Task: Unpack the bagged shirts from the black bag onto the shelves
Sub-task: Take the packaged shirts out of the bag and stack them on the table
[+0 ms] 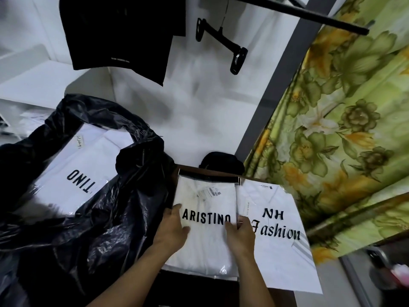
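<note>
Both hands are squaring the ARISTINO shirt (208, 196) on the brown shelf top (286, 299).
The left hand (174, 227) and right hand (240, 234) are resting with fingers extended flat on its left and right edges, gripping nothing. Its long axis is running straight away from the person, collar at the far end, and its right edge is touching the NH Fashion shirt (276, 251). The left hand is lying nearer the black bag (106, 229), where another bagged shirt (84, 165) is lying askew, its print upside down.
</note>
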